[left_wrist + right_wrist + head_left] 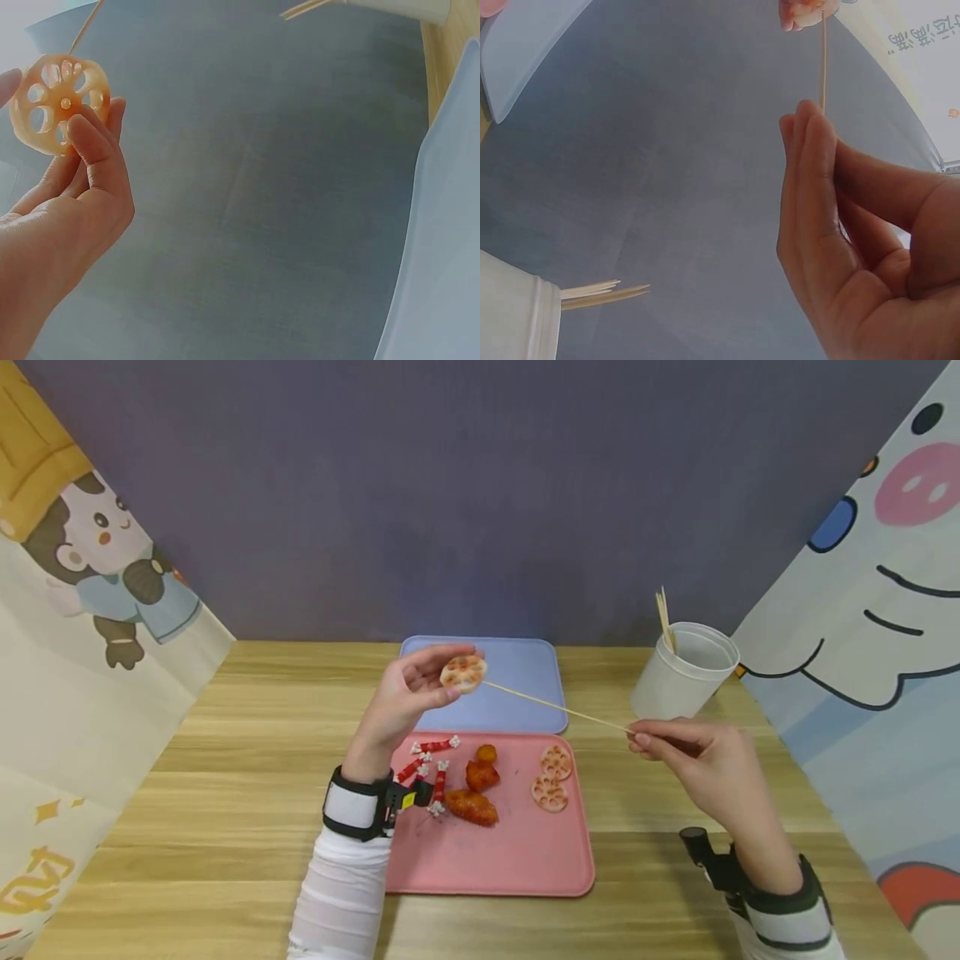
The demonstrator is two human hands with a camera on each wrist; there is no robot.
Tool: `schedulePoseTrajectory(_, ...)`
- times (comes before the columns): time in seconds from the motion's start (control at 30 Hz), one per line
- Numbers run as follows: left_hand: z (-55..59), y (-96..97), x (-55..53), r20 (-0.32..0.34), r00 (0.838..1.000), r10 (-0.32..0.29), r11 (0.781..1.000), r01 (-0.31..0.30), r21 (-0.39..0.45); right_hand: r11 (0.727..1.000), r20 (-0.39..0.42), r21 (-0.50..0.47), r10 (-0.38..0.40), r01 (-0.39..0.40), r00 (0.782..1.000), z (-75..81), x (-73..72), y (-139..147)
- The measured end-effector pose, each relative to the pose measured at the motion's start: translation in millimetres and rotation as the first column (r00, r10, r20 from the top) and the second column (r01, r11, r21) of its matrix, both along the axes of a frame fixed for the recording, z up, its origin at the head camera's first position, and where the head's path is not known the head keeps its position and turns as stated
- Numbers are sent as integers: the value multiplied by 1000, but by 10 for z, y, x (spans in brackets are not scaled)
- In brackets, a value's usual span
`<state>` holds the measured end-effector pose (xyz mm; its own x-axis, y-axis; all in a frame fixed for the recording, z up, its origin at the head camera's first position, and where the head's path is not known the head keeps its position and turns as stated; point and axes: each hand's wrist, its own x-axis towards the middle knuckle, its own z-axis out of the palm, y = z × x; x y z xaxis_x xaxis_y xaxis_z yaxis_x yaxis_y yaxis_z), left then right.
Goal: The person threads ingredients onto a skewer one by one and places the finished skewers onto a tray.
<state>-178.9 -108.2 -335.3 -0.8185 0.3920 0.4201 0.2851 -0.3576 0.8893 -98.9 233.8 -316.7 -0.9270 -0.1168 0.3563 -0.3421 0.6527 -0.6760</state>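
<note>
My left hand (417,689) pinches a lotus root slice (463,672) by its edge, above the blue tray. The slice is round and pale with browned patches, and its holes show clearly in the left wrist view. My right hand (693,756) holds a thin wooden skewer (555,704) near one end between thumb and fingers. The skewer's far end meets the slice's edge; whether it has gone in I cannot tell. Two more lotus root slices (550,793) lie at the right of the pink tray (487,868).
Red pieces with white ends (438,785) and browned, glazed pieces (471,807) lie on the pink tray. Behind it is a blue tray (517,718). A white bucket (675,681) with several skewers (664,618) stands tilted-looking at the right. A dark panel (480,510) rises behind the table.
</note>
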Motion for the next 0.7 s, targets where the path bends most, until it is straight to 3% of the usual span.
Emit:
schedulePoseTrajectory(0.4, -68, 20, -21, 42, 997, -71, 994, 67, 89, 998, -42, -60, 7, -9, 999, -10, 39, -24)
schedulePoseTrajectory(0.7, -35, 35, -12, 29, 998, -62, 997, 61, 40, 998, -63, -56, 21, -25, 998, 13, 37, -49)
